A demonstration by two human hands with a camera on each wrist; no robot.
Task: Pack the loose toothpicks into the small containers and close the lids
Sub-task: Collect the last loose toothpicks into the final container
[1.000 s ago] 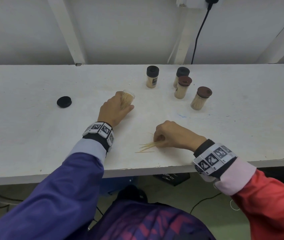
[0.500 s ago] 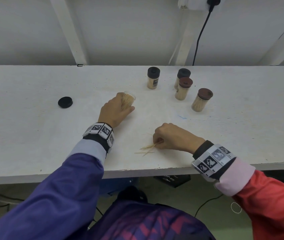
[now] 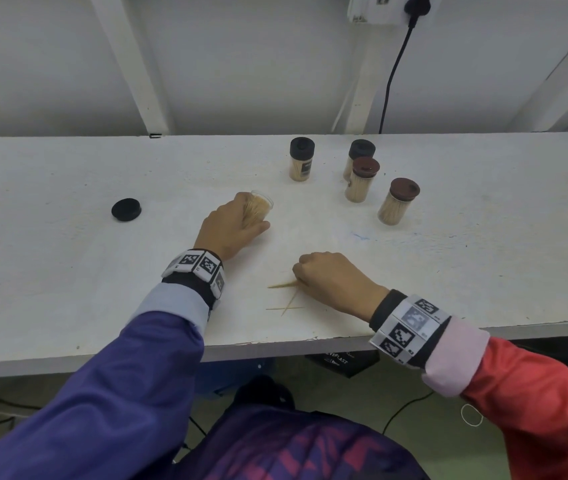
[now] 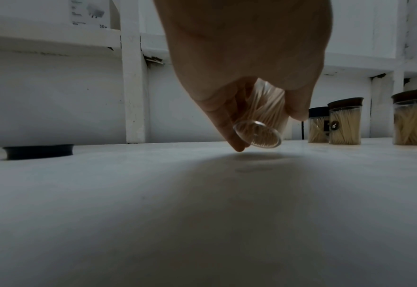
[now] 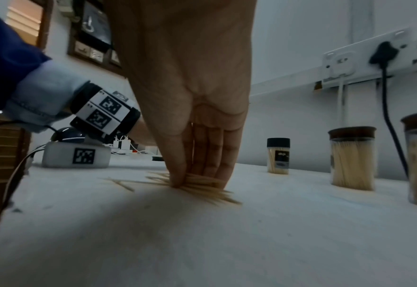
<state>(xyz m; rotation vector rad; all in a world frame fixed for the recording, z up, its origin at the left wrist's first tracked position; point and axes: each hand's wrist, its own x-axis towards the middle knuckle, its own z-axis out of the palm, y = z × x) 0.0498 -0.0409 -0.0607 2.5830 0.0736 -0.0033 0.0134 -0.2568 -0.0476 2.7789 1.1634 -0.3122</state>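
Since 1 s ago, the right hand [image 3: 333,280] has drawn the loose toothpicks [image 5: 202,183] tighter near the table's [image 3: 50,271] front edge, fingers pinching them. Left hand [image 3: 229,226] grips the open container [image 3: 258,209], tilted. Best to align tips before lifting the bundle.

Right hand on a toothpick bundle

The right hand [image 5: 190,93] pinches a bundle of toothpicks [image 5: 202,183] against the white worktop [image 5: 227,242], thumb and fingertips [image 5: 211,170] pointing down. A few loose toothpicks [image 5: 121,183] lie just left; three lidded toothpick containers [image 5: 352,158] stand toward the right edge.
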